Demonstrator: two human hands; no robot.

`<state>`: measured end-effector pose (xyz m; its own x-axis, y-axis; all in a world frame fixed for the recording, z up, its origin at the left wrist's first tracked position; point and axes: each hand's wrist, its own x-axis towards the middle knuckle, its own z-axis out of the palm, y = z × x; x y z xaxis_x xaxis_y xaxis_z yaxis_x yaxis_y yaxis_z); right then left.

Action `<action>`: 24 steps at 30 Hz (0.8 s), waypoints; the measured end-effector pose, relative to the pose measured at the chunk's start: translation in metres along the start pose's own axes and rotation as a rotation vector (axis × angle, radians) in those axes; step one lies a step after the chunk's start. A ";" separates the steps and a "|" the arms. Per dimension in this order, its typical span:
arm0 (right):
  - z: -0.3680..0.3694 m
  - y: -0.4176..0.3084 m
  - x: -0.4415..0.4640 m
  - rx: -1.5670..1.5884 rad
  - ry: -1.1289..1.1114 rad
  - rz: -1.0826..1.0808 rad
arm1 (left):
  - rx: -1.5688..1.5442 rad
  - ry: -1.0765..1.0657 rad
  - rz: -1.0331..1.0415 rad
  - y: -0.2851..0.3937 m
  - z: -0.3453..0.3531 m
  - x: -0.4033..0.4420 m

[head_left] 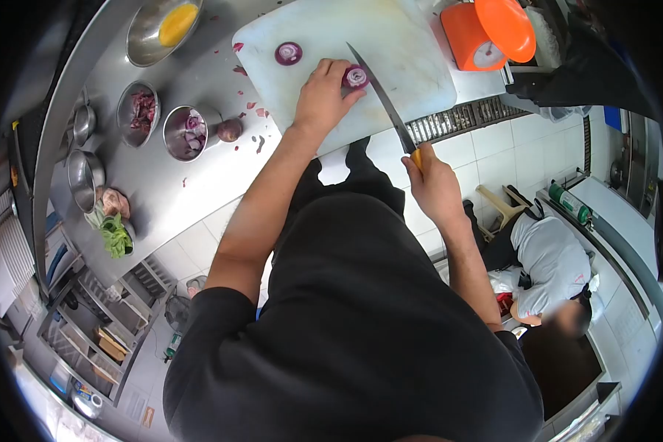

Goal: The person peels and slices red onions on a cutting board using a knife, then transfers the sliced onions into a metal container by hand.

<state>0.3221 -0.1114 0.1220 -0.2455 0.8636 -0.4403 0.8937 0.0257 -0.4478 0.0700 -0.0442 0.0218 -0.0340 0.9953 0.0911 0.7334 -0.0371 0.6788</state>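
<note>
One hand, your left (323, 97), holds the onion (356, 76) on the board (416, 70), seemingly for steadiness; your right (435, 184) grips the knife (387, 103).

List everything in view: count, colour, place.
Rectangular cutting board: one, white, on steel table.
Cut red onion pieces: two, purple-white, one on board, one held.
Round red onion: one, purple, left of board.
Round steel vessels: at least five, silver, left of board.
Leafy bunch: one, green, table's left end.
Long metal knife with yellow handle: one, silver-bladed, over board's edge.
Plastic kitchen scale: one, orange, right of board.
Person in light-grey shirt: one, lower right.
Edge clutter: many, mixed colours, mostly unclear.
Left hand: one, bare, holding onion piece.
Right hand: one, bare, on knife.
</note>
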 end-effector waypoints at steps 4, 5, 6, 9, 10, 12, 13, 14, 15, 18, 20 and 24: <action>-0.009 -0.014 -0.008 -0.053 -0.052 0.005 | 0.046 -0.031 0.032 -0.003 -0.003 0.002; -0.010 -0.016 -0.011 -0.069 -0.059 0.014 | 0.043 -0.045 0.014 -0.003 -0.002 0.002; -0.010 -0.017 -0.013 -0.086 -0.066 0.022 | 0.040 -0.060 -0.005 -0.002 -0.003 0.004; -0.013 -0.024 -0.017 -0.120 -0.104 0.047 | 0.023 -0.070 -0.019 -0.002 -0.005 0.007; -0.014 -0.027 -0.017 -0.128 -0.120 0.057 | 0.017 -0.070 -0.016 -0.003 -0.005 0.007; -0.016 -0.032 -0.018 -0.144 -0.150 0.087 | 0.016 -0.062 -0.017 -0.004 -0.003 0.007; -0.016 -0.034 -0.017 -0.152 -0.164 0.102 | 0.015 -0.058 -0.016 -0.005 -0.003 0.007; -0.015 -0.035 -0.016 -0.159 -0.163 0.098 | 0.008 -0.057 -0.010 -0.006 -0.002 0.008; -0.013 -0.035 -0.013 -0.165 -0.164 0.095 | 0.002 -0.056 -0.005 -0.007 -0.002 0.008; -0.002 -0.035 -0.003 -0.164 -0.173 0.096 | 0.005 -0.058 -0.014 -0.007 -0.003 0.010; 0.006 -0.033 0.004 -0.163 -0.172 0.097 | 0.003 -0.051 -0.024 -0.005 -0.002 0.010; 0.025 -0.025 0.017 -0.163 -0.144 0.075 | -0.006 -0.041 -0.033 -0.006 0.000 0.009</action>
<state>0.2863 -0.1099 0.1055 -0.2164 0.7856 -0.5796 0.9576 0.0553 -0.2827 0.0651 -0.0353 0.0187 -0.0301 0.9988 0.0382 0.7279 -0.0043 0.6856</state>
